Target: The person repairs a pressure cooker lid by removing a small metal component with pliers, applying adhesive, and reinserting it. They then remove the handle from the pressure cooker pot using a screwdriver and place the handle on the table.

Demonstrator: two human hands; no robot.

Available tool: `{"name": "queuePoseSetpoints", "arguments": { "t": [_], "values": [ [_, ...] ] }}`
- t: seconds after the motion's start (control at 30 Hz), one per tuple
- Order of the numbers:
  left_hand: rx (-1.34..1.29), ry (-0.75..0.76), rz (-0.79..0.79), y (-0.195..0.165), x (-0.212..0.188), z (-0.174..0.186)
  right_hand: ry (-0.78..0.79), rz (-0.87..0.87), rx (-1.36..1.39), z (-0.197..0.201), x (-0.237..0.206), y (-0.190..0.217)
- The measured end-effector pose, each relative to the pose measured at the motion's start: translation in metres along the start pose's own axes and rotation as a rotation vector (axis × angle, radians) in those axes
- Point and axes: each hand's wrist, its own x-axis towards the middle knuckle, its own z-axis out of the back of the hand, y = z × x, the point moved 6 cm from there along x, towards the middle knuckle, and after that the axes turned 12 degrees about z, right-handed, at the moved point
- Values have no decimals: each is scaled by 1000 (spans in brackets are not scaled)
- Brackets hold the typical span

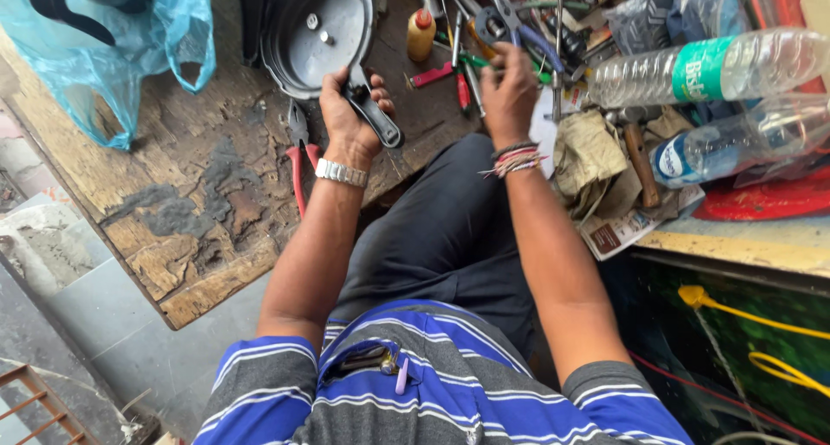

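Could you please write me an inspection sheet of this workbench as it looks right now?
Surface: worn wooden bench top, veneer peeling and stained.
Job's things: pressure cooker lid lying on the bench, its black handle gripped by the left hand.
Clutter: red-handled pliers, small yellow bottle, hammer, rags, two plastic water bottles, blue plastic bag.
Grippers: left hand closed on the handle; right hand among the loose tools, what it grips is unclear.
Cables: yellow cord beside the bench on the right.
Surroundings: grey tiled floor.
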Motion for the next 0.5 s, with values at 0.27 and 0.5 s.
{"name": "queuePoseSetpoints", "arguments": {
  "t": [0.27, 0.5],
  "values": [
    [-11, -30, -1, 2, -3, 0, 251, -175, -184, -18, 25, -53],
    [-20, -32, 15, 4, -6, -1, 322, -246, -148, -26, 13, -53]
  ]
}}
